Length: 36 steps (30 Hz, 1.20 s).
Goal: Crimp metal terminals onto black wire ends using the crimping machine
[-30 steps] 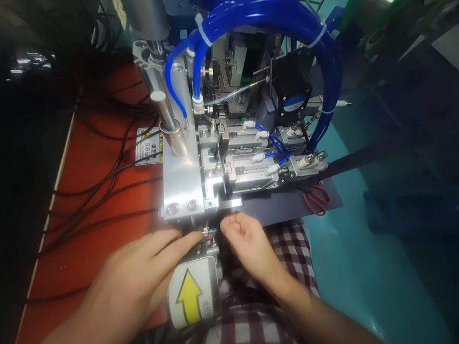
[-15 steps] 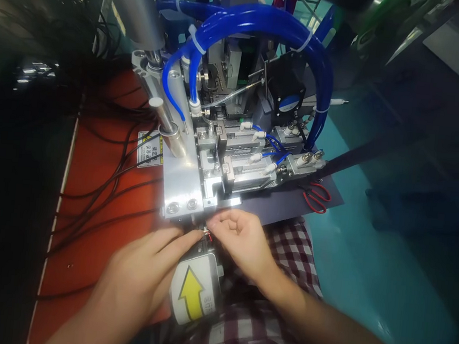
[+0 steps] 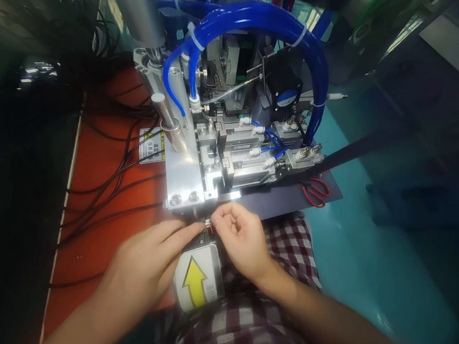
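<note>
My left hand (image 3: 144,266) lies on the orange table (image 3: 96,182), fingers pressed together and pointing at a small bunch of thin coloured wires (image 3: 208,227) at the front of a metal machine (image 3: 202,159). My right hand (image 3: 240,237) is curled, its fingertips pinching at the same wires from the right. Both hands meet just below the machine's silver plate (image 3: 180,178). Under them sits a grey block with a yellow arrow label (image 3: 195,287).
Blue air hoses (image 3: 259,19) arch over the machine. Black cables (image 3: 111,183) run across the orange table at left. Red-handled scissors (image 3: 314,193) lie on the dark base plate at right. A teal floor (image 3: 357,269) is to the right; my checked clothing (image 3: 248,323) is below.
My right hand has moved left to the wires and closed its fingertips on them. My left hand has stayed at the wires. The view has shifted slightly.
</note>
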Tool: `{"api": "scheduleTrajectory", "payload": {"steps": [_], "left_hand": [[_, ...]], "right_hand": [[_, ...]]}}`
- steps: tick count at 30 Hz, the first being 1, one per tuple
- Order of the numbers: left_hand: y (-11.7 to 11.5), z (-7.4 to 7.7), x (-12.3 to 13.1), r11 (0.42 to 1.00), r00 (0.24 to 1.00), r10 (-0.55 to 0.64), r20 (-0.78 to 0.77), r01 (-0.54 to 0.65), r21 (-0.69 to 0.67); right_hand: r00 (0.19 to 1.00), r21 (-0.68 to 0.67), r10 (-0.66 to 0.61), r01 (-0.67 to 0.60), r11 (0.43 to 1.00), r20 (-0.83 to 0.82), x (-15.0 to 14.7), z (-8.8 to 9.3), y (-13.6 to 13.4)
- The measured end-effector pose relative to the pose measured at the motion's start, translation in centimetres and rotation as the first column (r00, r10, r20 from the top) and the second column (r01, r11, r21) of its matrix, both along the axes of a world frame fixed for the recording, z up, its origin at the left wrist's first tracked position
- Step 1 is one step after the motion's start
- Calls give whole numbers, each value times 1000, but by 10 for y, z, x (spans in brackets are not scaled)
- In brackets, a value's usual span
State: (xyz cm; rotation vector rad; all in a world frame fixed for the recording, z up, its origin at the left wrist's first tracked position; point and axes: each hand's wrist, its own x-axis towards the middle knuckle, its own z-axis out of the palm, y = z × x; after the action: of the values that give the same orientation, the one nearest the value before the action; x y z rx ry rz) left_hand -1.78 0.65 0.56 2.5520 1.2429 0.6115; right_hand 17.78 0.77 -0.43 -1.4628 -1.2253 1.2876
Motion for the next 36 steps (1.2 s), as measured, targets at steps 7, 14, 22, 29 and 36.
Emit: {"api": "scheduleTrajectory", "payload": {"steps": [7, 14, 22, 29, 36], "left_hand": [[1, 1, 0, 1000, 1000, -5, 9, 5, 8], [0, -4, -2, 1000, 1000, 1, 15, -1, -12], [4, 6, 0, 999, 998, -33, -44, 34, 36], [6, 8, 0, 998, 998, -41, -49, 43, 40], [1, 0, -4, 1000, 999, -11, -43, 12, 26]], "right_hand": [[945, -411, -94, -46, 910, -313, 3, 5, 8], [936, -455, -115, -52, 889, -333, 7, 10, -6], [955, 99, 36, -67, 993, 293, 4, 16, -11], [816, 391, 14, -292, 873, 578, 12, 23, -3], [990, -209, 82, -106, 972, -118, 13, 14, 7]]}}
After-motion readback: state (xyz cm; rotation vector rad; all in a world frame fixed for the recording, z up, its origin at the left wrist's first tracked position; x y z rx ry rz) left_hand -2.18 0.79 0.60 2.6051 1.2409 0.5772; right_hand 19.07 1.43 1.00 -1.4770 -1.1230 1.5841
